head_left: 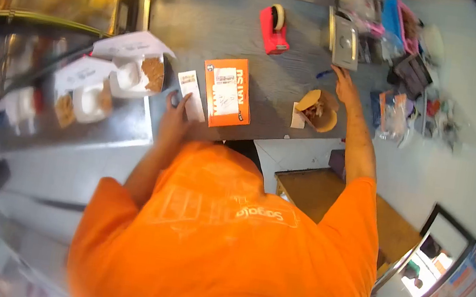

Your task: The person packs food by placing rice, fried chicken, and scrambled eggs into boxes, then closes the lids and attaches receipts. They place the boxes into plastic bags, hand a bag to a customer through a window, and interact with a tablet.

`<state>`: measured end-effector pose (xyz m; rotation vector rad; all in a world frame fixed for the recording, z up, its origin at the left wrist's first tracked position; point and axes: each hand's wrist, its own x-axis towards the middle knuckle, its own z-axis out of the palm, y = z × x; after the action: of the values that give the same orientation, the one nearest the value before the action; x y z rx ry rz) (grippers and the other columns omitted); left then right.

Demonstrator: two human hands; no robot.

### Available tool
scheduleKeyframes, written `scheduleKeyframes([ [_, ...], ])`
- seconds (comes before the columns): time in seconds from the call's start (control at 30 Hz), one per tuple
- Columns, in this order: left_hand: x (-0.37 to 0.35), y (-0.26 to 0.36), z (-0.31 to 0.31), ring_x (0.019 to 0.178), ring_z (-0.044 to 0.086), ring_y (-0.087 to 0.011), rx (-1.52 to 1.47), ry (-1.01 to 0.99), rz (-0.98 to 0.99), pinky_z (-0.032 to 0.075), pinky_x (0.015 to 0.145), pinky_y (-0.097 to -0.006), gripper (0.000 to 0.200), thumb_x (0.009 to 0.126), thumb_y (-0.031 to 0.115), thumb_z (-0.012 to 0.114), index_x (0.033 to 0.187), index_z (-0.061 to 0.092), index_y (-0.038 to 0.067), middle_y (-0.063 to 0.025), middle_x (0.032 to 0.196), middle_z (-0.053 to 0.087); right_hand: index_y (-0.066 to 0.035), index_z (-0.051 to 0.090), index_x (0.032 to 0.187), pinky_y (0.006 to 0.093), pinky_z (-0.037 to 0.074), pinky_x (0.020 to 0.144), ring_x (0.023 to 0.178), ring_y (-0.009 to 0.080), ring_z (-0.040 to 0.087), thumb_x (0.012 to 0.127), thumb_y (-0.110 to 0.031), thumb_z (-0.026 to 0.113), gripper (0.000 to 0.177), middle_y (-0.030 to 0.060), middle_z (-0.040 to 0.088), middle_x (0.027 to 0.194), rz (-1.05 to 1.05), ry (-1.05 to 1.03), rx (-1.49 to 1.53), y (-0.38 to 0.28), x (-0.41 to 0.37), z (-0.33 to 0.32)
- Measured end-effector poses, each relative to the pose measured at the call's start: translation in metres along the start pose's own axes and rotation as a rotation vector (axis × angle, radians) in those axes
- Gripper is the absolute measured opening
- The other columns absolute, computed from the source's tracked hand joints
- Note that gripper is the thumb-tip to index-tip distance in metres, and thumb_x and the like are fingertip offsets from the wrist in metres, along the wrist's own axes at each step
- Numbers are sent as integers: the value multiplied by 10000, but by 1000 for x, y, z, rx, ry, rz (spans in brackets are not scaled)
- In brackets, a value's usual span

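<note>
The left hand (175,117), fingers loosely spread, touches the white slip (195,102) beside the orange box (240,96) on the table (301,33). The right hand (346,86) reaches the metal lid (344,41); its grip is unclear.

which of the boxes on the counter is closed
The orange box, between the two hands, with a white paper on top; the white boxes to its left have their lids up.
</note>
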<state>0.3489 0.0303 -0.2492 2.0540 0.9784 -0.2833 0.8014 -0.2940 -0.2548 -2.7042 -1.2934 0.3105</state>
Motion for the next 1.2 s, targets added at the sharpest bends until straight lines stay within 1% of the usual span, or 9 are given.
scheduleKeyframes([
  [0.23,3,15,25,1221,385,-291,242,325,173,266,982,-556,666,699,241,724,1310,460,208,-28,1366,404,-73,518,1112,435,506,756,932,336,596,789,-71,601,334,116,541,1141,66,-169,-245,27,-2,15],
  [0.3,12,13,31,1233,382,-266,255,287,149,262,981,-561,645,715,219,709,1308,458,202,-25,1356,423,-51,476,904,375,489,662,723,287,572,748,-12,581,192,106,534,799,-16,213,31,49,-20,14],
  [0.5,14,-12,46,1175,467,-325,149,344,282,404,985,-390,666,658,45,718,1278,480,91,-88,1321,488,-39,491,845,300,471,546,579,139,538,814,1,496,51,39,486,686,535,680,1027,-30,-88,-64],
  [0.57,11,-23,47,1175,469,-329,89,366,278,397,994,-392,671,659,50,720,1282,476,88,-101,1319,486,-40,512,946,252,479,572,584,142,555,868,-57,539,84,58,546,699,377,574,1460,-88,-98,-85],
  [0.77,-5,-56,23,1227,423,-295,285,384,355,354,1005,-438,660,680,353,740,1265,522,137,-48,1345,474,-32,662,1022,246,497,619,721,111,614,930,-205,550,226,50,661,866,-433,-533,1367,-284,-95,-73],
  [0.87,-9,-63,13,1282,360,-267,306,309,394,269,1034,-479,760,646,436,735,1316,468,197,15,1394,418,-10,627,1062,242,458,733,823,106,589,987,-214,418,302,71,628,869,-162,-1032,1476,-361,-89,5],
  [0.93,-2,-75,12,1296,339,-258,273,186,369,261,1037,-483,785,636,431,741,1328,451,201,19,1411,393,-9,626,1041,238,452,745,811,108,578,985,-192,414,285,61,624,857,-296,-820,1337,-393,-86,70],
  [1.0,3,-84,9,1308,320,-249,241,132,383,255,1037,-487,807,631,424,746,1341,433,204,23,1423,373,-13,623,1022,240,448,751,794,116,571,980,-179,422,264,53,628,859,-81,-12,1324,-414,-90,122],
  [1.2,-1,-88,0,1306,312,-233,194,190,454,254,1036,-484,871,616,391,772,1366,392,165,41,1427,363,33,626,939,291,462,717,820,177,608,942,-98,438,229,114,643,868,-136,-109,1050,-405,-88,148],
])
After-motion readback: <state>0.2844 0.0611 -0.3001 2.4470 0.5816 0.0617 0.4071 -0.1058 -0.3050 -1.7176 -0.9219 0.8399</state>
